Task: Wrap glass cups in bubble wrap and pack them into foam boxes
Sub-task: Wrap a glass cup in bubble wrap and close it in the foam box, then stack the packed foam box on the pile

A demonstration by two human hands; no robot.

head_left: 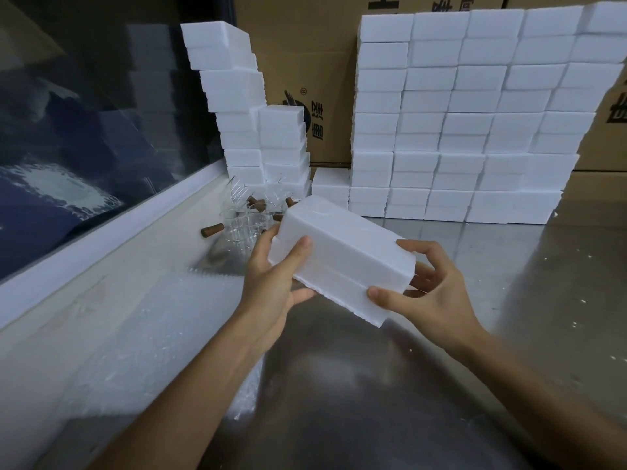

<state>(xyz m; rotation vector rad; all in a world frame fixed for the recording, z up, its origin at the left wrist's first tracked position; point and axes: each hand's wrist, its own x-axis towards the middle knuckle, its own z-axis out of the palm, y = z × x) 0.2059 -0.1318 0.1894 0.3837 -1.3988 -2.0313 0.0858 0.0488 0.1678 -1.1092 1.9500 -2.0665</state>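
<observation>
Both hands clamp one foam box (342, 256) above the steel table (441, 385): left hand (274, 279) at its near-left end, right hand (427, 293) opposite. I judge uneven pulling could crack the foam or swing it into the glass cups (244, 225) just behind.

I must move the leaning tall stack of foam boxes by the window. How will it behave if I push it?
The tall stack of foam boxes probably tips easily: it leans and its layers sit offset. The boxes are likely light, so a push may slide the upper ones off. The glass cups stand at its foot, so falling boxes could hit them.
</observation>
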